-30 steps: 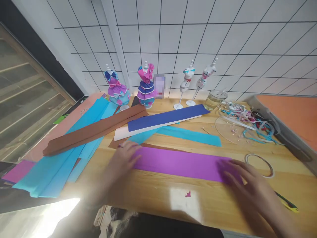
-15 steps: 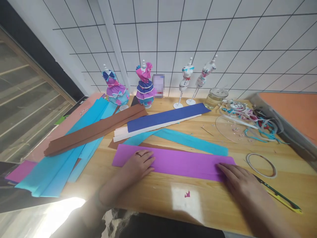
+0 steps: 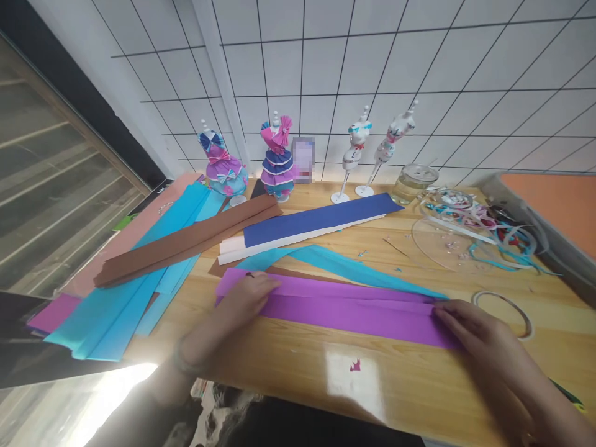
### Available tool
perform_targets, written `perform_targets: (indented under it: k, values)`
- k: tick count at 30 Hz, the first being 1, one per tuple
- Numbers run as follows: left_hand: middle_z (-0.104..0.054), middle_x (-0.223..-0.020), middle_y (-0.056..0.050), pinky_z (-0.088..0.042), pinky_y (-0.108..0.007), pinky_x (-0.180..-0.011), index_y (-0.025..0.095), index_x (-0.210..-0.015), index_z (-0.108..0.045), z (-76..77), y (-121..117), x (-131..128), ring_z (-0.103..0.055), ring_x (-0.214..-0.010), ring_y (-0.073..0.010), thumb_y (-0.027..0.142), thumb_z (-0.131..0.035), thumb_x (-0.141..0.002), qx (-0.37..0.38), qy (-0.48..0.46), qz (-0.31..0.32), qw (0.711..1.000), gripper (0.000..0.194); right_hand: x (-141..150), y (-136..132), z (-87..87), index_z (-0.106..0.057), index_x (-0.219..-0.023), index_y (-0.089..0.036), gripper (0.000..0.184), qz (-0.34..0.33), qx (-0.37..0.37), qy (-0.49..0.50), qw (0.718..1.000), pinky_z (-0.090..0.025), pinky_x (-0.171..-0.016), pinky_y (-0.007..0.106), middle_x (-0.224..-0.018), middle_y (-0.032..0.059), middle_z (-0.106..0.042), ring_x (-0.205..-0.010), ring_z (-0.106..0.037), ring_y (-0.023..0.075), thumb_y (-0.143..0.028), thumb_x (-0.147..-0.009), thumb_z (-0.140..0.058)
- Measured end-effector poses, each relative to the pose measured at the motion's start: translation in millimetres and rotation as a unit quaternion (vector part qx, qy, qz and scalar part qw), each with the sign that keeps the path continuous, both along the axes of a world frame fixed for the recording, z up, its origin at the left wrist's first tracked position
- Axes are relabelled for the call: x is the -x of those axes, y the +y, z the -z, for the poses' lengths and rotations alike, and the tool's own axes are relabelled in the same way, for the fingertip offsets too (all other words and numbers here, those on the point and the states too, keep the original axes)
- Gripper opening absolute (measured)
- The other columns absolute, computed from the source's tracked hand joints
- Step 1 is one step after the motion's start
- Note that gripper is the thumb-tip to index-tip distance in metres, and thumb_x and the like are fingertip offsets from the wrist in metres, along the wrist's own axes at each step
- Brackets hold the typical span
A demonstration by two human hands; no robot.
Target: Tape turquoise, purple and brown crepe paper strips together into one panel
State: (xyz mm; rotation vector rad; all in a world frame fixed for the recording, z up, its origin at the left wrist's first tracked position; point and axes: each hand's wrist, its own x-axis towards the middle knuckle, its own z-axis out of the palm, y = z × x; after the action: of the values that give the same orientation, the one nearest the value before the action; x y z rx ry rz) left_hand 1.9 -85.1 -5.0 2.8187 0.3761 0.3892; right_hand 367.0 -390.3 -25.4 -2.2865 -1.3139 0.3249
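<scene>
A long purple crepe-paper strip (image 3: 344, 310) lies across the wooden table (image 3: 419, 385) in front of me, with a lengthwise fold showing along it. My left hand (image 3: 242, 298) is on its left end, fingers curled over the paper's near edge. At the strip's right end rests my right hand (image 3: 470, 323), fingers gripping the paper there. A light blue strip (image 3: 344, 264) lies just behind the purple one.
Brown (image 3: 186, 242), dark blue (image 3: 316, 220) and light blue (image 3: 121, 304) paper strips lie to the left and behind. Small dress-form figures (image 3: 274, 158) stand by the tiled wall. A glass jar (image 3: 414, 183), a clear plate with ribbon scraps (image 3: 465, 233) and a tape ring (image 3: 505, 307) sit at right.
The purple strip has been folded lengthwise and is now narrower. Both hands shifted along its ends, the left one back toward the strip's far-left corner.
</scene>
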Motion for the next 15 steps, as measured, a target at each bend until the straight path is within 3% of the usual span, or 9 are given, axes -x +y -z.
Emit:
perform_targets:
  k: [7,15]
  values:
    - [-0.071,-0.096,-0.001,-0.048,-0.026,-0.078,0.022,-0.098,-0.069,-15.3,41,11,-0.064,-0.088,-0.0174,0.032,-0.049,-0.086,0.217,0.045,-0.120,0.968,0.026,-15,12,2.4,-0.064,-0.094,-0.024,0.034,0.062,0.031,0.097,0.993,-0.045,-0.083,0.028,-0.101,0.0025,-0.068,-0.096,-0.060,0.0199,-0.052,-0.081,-0.050]
    - [-0.070,-0.084,-0.004,-0.047,-0.025,-0.067,0.016,-0.085,-0.069,-13.2,61,19,-0.062,-0.076,-0.0173,0.044,-0.056,-0.079,0.336,0.000,-0.183,0.924,0.031,-17,30,-7.1,-0.063,-0.093,-0.022,0.041,0.126,0.042,0.087,0.987,-0.046,-0.072,0.028,-0.089,0.0017,-0.070,-0.082,-0.063,0.0205,-0.056,-0.077,-0.048]
